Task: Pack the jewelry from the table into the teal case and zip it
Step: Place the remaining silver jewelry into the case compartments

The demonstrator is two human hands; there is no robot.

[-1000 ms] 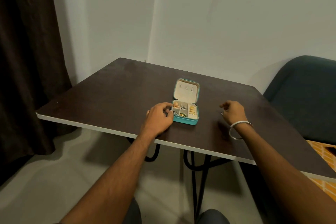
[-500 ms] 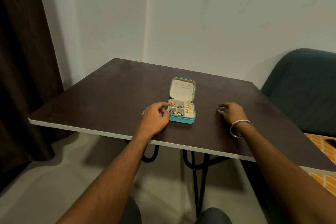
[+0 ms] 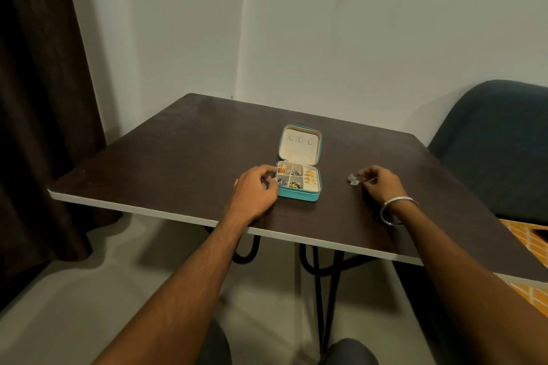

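Note:
The teal case (image 3: 298,195) lies open at the table's middle, its cream lid (image 3: 300,144) standing upright behind it. Its compartments hold gold, silver and green pieces. My left hand (image 3: 255,190) rests with curled fingers against the case's left wall, the thumb at the rim. A small cluster of silver jewelry (image 3: 352,179) lies on the table to the right of the case. My right hand (image 3: 379,184), loosely curled, sits just right of that cluster, with its fingertips a little apart from it. A silver bangle (image 3: 396,210) hangs on that wrist.
The dark table (image 3: 184,157) has a white front edge and black metal legs. A dark curtain (image 3: 35,98) hangs at the left. A dark blue chair (image 3: 498,142) stands at the right, behind the table, and walls close the corner behind.
My right hand has drawn slightly back, so the silver jewelry now shows uncovered left of its fingertips. My left hand stays against the case.

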